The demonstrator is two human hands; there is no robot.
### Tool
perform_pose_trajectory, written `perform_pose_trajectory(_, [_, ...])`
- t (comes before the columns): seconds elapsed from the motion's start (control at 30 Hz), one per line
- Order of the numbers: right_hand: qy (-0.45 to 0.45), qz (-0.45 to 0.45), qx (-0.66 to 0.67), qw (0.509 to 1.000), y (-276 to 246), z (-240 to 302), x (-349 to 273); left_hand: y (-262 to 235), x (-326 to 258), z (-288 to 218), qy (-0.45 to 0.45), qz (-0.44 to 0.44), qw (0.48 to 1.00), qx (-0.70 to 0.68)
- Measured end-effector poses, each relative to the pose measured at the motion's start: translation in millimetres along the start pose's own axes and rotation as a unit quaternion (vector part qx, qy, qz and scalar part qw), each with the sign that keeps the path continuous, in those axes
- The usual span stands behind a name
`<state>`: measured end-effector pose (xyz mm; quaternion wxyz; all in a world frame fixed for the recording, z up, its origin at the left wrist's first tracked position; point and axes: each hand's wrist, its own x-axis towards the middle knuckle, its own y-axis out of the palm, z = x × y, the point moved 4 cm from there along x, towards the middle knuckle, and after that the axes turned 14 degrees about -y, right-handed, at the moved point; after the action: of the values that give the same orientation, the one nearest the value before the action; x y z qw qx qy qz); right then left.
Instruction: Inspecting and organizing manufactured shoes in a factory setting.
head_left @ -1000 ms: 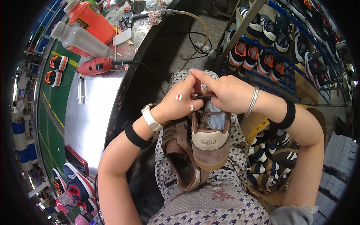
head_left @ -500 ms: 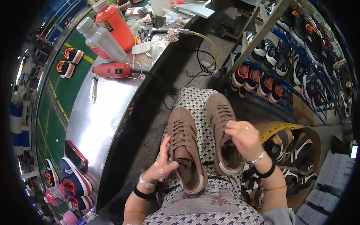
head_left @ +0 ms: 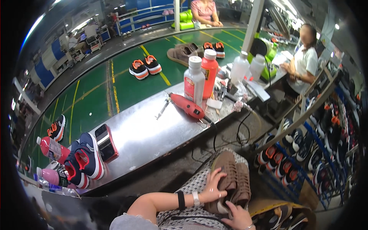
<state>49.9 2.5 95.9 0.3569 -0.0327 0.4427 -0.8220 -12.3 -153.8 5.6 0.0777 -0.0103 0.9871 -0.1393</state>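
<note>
— What has the person got there?

— A pair of brown shoes, side by side on the lap, toes pointing away toward the worktop. The two are pressed together.

— And the hands?

— The left hand lies on the left shoe, fingers spread wide over its side and laces, flat rather than gripping. The right hand is at the heels, low in view; it touches the shoes, but whether its fingers are curled round them I cannot tell. A dark band and a watch sit on the left wrist.

— What is on the worktop?

— A red power tool near the edge, its cable running down toward the lap. Just behind it stand a grey bottle and an orange bottle, touching. Further along are two pale bottles. At the near left end lie navy-and-red sneakers with a phone just beside them, and pink bottles close by.

— Beyond that?

— A green conveyor carrying black-and-orange sneakers. To the right, a rack holds rows of sneakers, and another person sits at the far end.
</note>
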Motion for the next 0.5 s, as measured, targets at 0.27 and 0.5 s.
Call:
perform_pose_trajectory(0.27, [-0.032,0.002,0.1,0.994,-32.8,-14.1,13.4,-25.9,-3.3,-1.4,-0.067,0.069,0.975,-0.198])
perform_pose_trajectory(0.5, [-0.183,0.046,0.143,0.972,-152.9,90.6,12.8,-200.8,-68.7,-38.6,0.17,-0.362,0.915,0.05])
